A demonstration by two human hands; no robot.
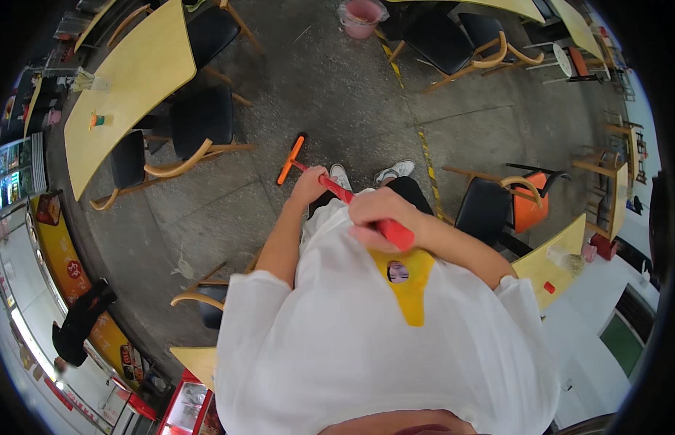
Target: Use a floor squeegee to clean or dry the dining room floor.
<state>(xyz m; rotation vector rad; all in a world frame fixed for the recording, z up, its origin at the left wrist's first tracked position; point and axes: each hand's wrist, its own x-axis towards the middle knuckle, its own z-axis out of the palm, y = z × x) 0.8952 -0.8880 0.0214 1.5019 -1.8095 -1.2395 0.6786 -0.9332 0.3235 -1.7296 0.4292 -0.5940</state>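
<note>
Both of my hands are closed round the red handle of a floor squeegee (291,159), whose narrow orange bar-shaped head lies on the grey floor ahead and left of my feet. My left hand (308,186) grips lower down the handle, farther from my body. Close in front of my chest, my right hand (384,212) wraps the upper end, and the thick red tip of the handle sticks out below it. The handle slants from my chest down toward the head. My white shoes (394,172) stand just right of the squeegee head.
At the left stands a long pale-yellow table (138,72) with black-seated wooden chairs (199,119). More chairs (490,210) and a table (562,254) are at my right. A pink bin (361,16) is at the far side. A person in dark clothes (80,322) stands by the counter.
</note>
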